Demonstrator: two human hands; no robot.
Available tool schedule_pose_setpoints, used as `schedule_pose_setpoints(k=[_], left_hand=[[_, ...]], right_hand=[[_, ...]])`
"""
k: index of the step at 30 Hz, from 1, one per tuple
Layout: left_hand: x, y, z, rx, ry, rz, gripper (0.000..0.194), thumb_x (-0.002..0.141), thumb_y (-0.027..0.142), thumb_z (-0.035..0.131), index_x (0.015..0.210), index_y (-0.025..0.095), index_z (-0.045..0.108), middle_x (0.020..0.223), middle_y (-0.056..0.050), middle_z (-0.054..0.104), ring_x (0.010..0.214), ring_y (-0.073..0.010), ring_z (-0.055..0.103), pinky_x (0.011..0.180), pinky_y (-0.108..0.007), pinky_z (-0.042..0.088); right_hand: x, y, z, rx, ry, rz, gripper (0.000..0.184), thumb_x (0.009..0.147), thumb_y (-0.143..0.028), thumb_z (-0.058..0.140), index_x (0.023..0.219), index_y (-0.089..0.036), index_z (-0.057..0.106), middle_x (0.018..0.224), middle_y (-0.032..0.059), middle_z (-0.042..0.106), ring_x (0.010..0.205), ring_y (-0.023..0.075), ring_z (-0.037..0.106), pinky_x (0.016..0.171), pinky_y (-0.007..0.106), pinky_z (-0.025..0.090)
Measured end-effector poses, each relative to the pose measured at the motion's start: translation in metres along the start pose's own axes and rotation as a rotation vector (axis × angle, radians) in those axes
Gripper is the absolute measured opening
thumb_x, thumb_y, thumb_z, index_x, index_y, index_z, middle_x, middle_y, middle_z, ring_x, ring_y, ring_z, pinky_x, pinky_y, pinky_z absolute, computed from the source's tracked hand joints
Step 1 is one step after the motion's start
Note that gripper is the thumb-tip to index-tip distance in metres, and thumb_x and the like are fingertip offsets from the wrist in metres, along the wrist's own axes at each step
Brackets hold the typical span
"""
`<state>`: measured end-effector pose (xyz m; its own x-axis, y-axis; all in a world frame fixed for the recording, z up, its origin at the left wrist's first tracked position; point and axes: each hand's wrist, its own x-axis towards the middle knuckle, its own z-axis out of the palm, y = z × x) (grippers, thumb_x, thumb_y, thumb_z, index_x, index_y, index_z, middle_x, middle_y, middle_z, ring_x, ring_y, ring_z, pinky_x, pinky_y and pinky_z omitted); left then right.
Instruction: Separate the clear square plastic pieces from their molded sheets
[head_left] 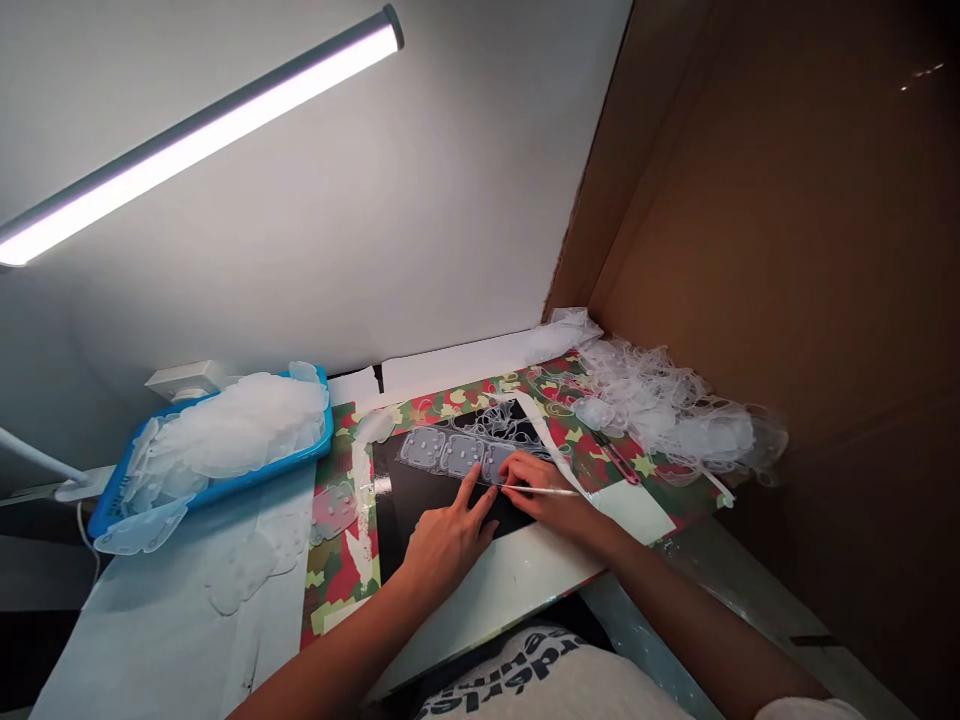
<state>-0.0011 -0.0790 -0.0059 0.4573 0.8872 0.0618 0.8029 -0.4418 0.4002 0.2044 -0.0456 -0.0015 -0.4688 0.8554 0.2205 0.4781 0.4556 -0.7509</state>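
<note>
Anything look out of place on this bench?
Two things. A translucent piece juts over the near left corner of the blue basket, unlike the pile inside. At right, strips lie in a loose, tangled heap, seemingly uncontained.

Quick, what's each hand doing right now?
Left hand: open, touching the flat, translucent plastic strip.
Right hand: closed, holding a slim, white, pen-like tool.

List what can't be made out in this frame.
All in the head view:
Thin tool: tip too small to make out.
Clear plastic strip: partly hidden by the right hand.
Blue basket: floor hidden by heaped plastic pieces.
Shirt: cut off by the bottom edge.
</note>
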Motion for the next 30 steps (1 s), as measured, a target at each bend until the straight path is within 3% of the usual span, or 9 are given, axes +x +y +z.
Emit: schedule_pose_setpoints(k=[7, 13, 15, 18, 20, 23, 25, 26, 30], left_hand=[[0.003, 0.005, -0.006, 0.255, -0.163, -0.027, 0.047, 0.092, 0.034, 0.051, 0.140, 0.034, 0.048, 0.157, -0.015, 0.027, 0.071, -0.0273, 0.072, 0.056, -0.038, 0.054], [0.005, 0.005, -0.012, 0.355, -0.232, -0.017, 0.051, 0.093, 0.036, 0.050, 0.143, 0.034, 0.043, 0.158, -0.014, 0.024, 0.072, -0.0287, 0.073, 0.056, -0.040, 0.057], [0.005, 0.006, -0.013, 0.347, -0.238, -0.025, 0.051, 0.093, 0.035, 0.050, 0.143, 0.035, 0.044, 0.158, -0.013, 0.023, 0.072, -0.0283, 0.073, 0.056, -0.039, 0.057], [0.003, 0.007, -0.013, 0.317, -0.232, -0.032, 0.051, 0.091, 0.036, 0.052, 0.141, 0.035, 0.046, 0.158, -0.011, 0.025, 0.073, -0.0278, 0.073, 0.056, -0.037, 0.056], [0.002, 0.007, -0.017, 0.280, -0.234, -0.037, 0.051, 0.090, 0.035, 0.053, 0.141, 0.035, 0.047, 0.156, -0.011, 0.030, 0.074, -0.0281, 0.073, 0.057, -0.037, 0.055], [0.011, 0.002, -0.030, 0.151, -0.219, -0.032, 0.041, 0.090, 0.035, 0.052, 0.131, 0.034, 0.058, 0.147, -0.010, 0.047, 0.082, -0.0283, 0.072, 0.064, -0.036, 0.053], [0.027, -0.004, -0.039, -0.036, -0.149, -0.051, 0.035, 0.094, 0.041, 0.045, 0.113, 0.028, 0.070, 0.126, -0.009, 0.065, 0.085, -0.0263, 0.070, 0.069, -0.033, 0.050], [0.037, -0.008, -0.042, -0.157, -0.119, -0.074, 0.041, 0.095, 0.046, 0.040, 0.101, 0.024, 0.074, 0.109, -0.009, 0.071, 0.084, -0.0244, 0.068, 0.070, -0.031, 0.048], [0.082, -0.017, -0.036, -0.479, -0.163, -0.154, 0.061, 0.091, 0.059, 0.037, 0.066, 0.014, 0.070, 0.061, -0.004, 0.064, 0.058, -0.0150, 0.056, 0.058, -0.025, 0.040]], right_hand=[[-0.002, -0.002, -0.001, -0.057, -0.043, -0.016, 0.015, 0.087, -0.009, 0.049, 0.077, -0.020, 0.051, 0.097, 0.0051, 0.060, 0.086, 0.0168, 0.058, 0.075, 0.030, 0.048], [0.000, 0.009, 0.008, -0.263, 0.084, -0.199, 0.016, 0.092, -0.014, 0.045, 0.089, -0.021, 0.059, 0.096, 0.0086, 0.066, 0.095, 0.0230, 0.061, 0.084, 0.038, 0.051], [0.000, 0.013, 0.000, -0.263, 0.217, -0.110, 0.017, 0.094, -0.018, 0.043, 0.094, -0.020, 0.061, 0.095, 0.0083, 0.068, 0.091, 0.0223, 0.063, 0.081, 0.036, 0.051], [-0.005, 0.021, -0.023, -0.178, 0.524, 0.185, 0.013, 0.093, -0.027, 0.049, 0.089, -0.021, 0.060, 0.097, 0.0064, 0.071, 0.081, 0.0201, 0.064, 0.075, 0.034, 0.050], [-0.011, 0.024, -0.034, -0.081, 0.647, 0.329, 0.015, 0.090, -0.031, 0.054, 0.080, -0.021, 0.058, 0.094, 0.0050, 0.072, 0.077, 0.0194, 0.064, 0.072, 0.032, 0.049], [-0.019, 0.020, -0.034, 0.067, 0.582, 0.318, 0.022, 0.088, -0.033, 0.056, 0.070, -0.021, 0.055, 0.095, 0.0051, 0.073, 0.081, 0.0198, 0.064, 0.075, 0.032, 0.048], [-0.023, 0.010, -0.026, 0.122, 0.473, 0.260, 0.023, 0.089, -0.033, 0.055, 0.069, -0.021, 0.057, 0.099, 0.0053, 0.072, 0.084, 0.0200, 0.064, 0.078, 0.033, 0.047], [-0.024, 0.004, -0.021, 0.131, 0.423, 0.232, 0.022, 0.090, -0.032, 0.054, 0.072, -0.021, 0.059, 0.101, 0.0052, 0.072, 0.085, 0.0201, 0.064, 0.079, 0.034, 0.047], [-0.025, -0.014, -0.012, 0.131, 0.250, 0.126, 0.014, 0.090, -0.027, 0.055, 0.080, -0.022, 0.064, 0.104, 0.0048, 0.071, 0.091, 0.0211, 0.064, 0.084, 0.037, 0.046]])
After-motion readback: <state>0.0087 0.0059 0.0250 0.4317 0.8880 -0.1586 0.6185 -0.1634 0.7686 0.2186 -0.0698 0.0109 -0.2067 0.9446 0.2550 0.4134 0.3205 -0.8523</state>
